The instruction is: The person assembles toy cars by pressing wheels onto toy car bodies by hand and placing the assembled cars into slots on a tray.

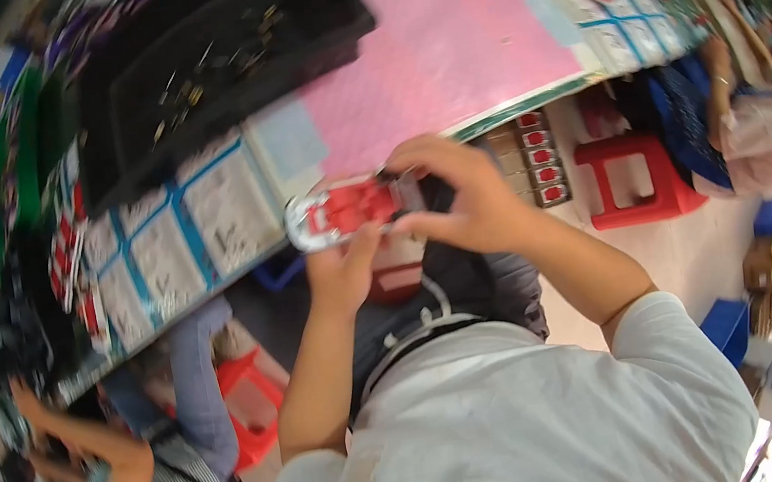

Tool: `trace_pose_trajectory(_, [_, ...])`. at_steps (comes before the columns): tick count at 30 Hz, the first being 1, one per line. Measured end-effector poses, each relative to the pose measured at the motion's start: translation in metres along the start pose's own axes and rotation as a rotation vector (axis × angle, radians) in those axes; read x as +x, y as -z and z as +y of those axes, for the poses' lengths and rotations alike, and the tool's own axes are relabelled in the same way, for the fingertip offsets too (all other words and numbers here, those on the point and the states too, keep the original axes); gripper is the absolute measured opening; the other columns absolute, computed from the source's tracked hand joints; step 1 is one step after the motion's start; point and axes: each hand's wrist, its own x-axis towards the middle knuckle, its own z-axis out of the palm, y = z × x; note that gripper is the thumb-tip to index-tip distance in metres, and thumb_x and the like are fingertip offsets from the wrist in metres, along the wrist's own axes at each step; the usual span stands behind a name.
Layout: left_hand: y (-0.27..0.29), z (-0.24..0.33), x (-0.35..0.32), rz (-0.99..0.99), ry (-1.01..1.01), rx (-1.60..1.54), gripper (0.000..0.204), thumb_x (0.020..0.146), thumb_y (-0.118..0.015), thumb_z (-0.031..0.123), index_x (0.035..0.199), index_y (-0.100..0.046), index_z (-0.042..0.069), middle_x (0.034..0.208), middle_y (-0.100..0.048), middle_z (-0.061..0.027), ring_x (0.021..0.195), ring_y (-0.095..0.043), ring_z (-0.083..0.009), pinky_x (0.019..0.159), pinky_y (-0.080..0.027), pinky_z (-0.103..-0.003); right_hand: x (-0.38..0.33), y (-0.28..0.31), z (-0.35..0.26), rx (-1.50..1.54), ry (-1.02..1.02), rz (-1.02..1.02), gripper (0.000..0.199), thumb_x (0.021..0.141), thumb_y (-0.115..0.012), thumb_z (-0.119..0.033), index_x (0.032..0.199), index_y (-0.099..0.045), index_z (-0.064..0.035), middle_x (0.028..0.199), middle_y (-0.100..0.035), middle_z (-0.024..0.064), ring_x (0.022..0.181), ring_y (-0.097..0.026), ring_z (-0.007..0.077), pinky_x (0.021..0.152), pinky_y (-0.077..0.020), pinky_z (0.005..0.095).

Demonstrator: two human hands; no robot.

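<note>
while the right hand (464, 191) pinches its right end, the left hand (341, 276) grips the red piece's (356, 206) near edge.

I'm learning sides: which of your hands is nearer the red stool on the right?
Right. The right hand is left of the stool; the left hand is farther left, touching the red package.

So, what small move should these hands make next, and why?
Probably the right hand should gently press its end of the red-and-clear plastic item while the left hand steadies it. The right thumb and fingers span that end, and the left thumb lies along the near edge. Whether it is closed is too blurred to tell.
</note>
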Motion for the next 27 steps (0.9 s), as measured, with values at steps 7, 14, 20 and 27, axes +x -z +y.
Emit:
trace_pose_trajectory(7, [0.015,0.014,-0.016,0.023,0.043,-0.230,0.057,0.091,-0.074,0.032,0.130,-0.044,0.002,0.116,-0.062,-0.0082,0.106,-0.062,-0.0143,0.091,-0.052,-0.029,0.011,-0.025,-0.011,-0.092,0.029,-0.096,0.061,0.068,-0.089,-0.015,0.120,-0.059,-0.0016,0.118,-0.063,0.0142,0.107,-0.062,0.0286,0.091,-0.0507,0.0358])
trace_pose_trajectory(14, [0.032,0.011,-0.020,0.045,-0.006,-0.095,0.072,0.091,-0.071,0.042,0.140,-0.036,0.003,0.126,-0.058,-0.0102,0.099,-0.062,-0.0137,0.078,-0.053,-0.027,0.024,-0.041,-0.018,-0.100,-0.003,-0.170,0.061,0.067,-0.088,-0.017,0.118,-0.059,-0.0016,0.114,-0.060,0.0159,0.103,-0.060,0.0340,0.088,-0.0516,0.0381])
trace_pose_trajectory(20, [0.050,0.007,-0.022,0.103,0.077,-0.240,0.065,0.095,-0.068,0.033,0.142,-0.034,0.004,0.121,-0.061,-0.0125,0.088,-0.064,-0.0162,0.067,-0.051,-0.026,0.123,-0.023,-0.005,-0.124,0.091,0.054,0.038,0.084,-0.079,-0.020,0.115,-0.065,-0.0023,0.109,-0.063,0.0084,0.092,-0.064,0.0166,0.080,-0.0514,0.0295])
trace_pose_trajectory(27, [0.057,0.011,-0.019,0.125,0.050,-0.230,0.064,0.094,-0.069,0.033,0.140,-0.036,0.004,0.124,-0.061,-0.0147,0.081,-0.064,-0.0159,0.063,-0.051,-0.025,0.274,-0.028,0.086,-0.691,-0.007,-0.373,0.027,0.080,-0.077,-0.014,0.104,-0.070,-0.0027,0.092,-0.071,0.0160,0.084,-0.069,0.0288,0.078,-0.0534,0.0365])
